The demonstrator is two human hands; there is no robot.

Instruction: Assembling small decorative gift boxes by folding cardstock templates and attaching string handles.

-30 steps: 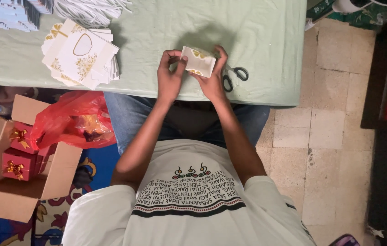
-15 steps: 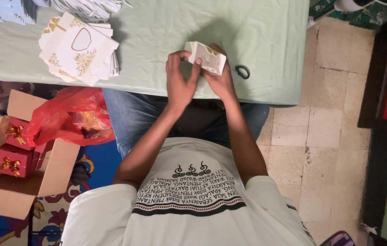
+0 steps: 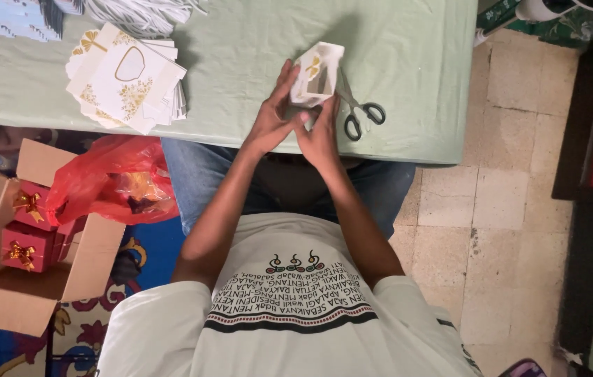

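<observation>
At the near edge of the pale green table (image 3: 415,84), close to twelve o'clock from the person's chest, both hands work a small white paper box (image 3: 317,73) with a gold bow print. The left hand (image 3: 268,119) has its fingers stretched up along the box's left wall, thumb pressing at its lower corner; the right hand (image 3: 319,136) sits just below and behind, fingers curled up against the bottom, so the box is pinched between the two rather than resting flat. Its open mouth looks back toward the camera, and its long axis runs roughly from six toward twelve o'clock, tipped slightly to one o'clock. To do this folding well, I judge the walls should be kept square with the flat fingers while the thumbs seat the base flaps, pressing along the creases rather than across the panels. The scissors (image 3: 358,112) lie just beside the box at three o'clock, blades under its edge. A stack of flat printed blanks (image 3: 129,84) waits at ten o'clock, and a cardboard carton (image 3: 3,293) with red bowed boxes (image 3: 24,244) stands on the floor at eight o'clock.
</observation>
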